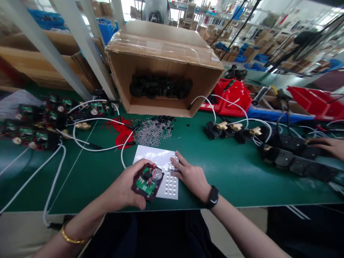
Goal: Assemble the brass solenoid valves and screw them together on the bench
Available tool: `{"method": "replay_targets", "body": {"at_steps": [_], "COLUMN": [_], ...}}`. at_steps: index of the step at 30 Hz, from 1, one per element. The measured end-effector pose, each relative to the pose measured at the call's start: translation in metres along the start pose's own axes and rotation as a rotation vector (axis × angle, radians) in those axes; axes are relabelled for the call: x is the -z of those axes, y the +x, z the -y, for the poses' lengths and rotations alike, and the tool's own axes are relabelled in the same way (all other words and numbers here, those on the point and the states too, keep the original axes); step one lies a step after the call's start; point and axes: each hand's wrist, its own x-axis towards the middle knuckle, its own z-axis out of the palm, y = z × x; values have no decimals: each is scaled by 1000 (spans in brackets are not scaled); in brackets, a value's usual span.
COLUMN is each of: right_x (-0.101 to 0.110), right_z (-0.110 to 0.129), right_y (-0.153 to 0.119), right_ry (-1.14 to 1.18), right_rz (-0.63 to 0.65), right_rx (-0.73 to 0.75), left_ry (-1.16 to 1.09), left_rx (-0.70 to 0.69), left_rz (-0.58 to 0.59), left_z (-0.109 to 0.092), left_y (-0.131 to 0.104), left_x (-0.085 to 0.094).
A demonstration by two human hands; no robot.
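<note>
My left hand (125,186) is wrapped round an open black housing (148,182) just above the bench. A green circuit board (145,186), a round silvery part and red wires show inside the housing. Under it lies a white sheet (152,153), with rows of small clear domed dots (170,184) along its right side. My right hand (189,175) rests at that side, its fingers apart and their tips touching the sheet among the dots. A thin dark line shows by the thumb; I cannot make out what it is.
Behind the sheet lie a heap of small screws (153,132) and red rings (125,138). A carton (163,53) holding black parts stands behind them. Cabled housings (34,138) crowd the left. Black units (285,157) line the right, where another person's hand (331,146) reaches in.
</note>
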Motion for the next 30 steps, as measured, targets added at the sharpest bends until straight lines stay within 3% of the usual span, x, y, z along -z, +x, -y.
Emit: {"method": "replay_targets", "body": {"at_steps": [2,4,8,10,13,20,25,30], "right_x": [7,16,26,20,2,-27,-33,-32], "right_z": [-13,-20,-13,-1,14,20,23,22], "right_y": [12,17,9,5,9,21,19,17], "right_ry": [135,371,1107,1393,1613,1446,1288,1298], "right_rz": [-34,-168,-470,-482,-428,-459,-538,-491], "right_rx": [37,-13,-320,-476,-639,-629,-691,-634], "left_ry": [174,294,407,447,463,424,415,442], "left_rx": [-40,-91,-97,-62,-20,-15,-22,20], "left_rz": [109,160,228,268,288,254,266,296], "left_z": [0,6,23,29,34,35,37,35], "left_y": [11,21,39,45,49,46,47,50], "left_x": [-7,-13,-15,-14,-14,-16,-17,-17]}}
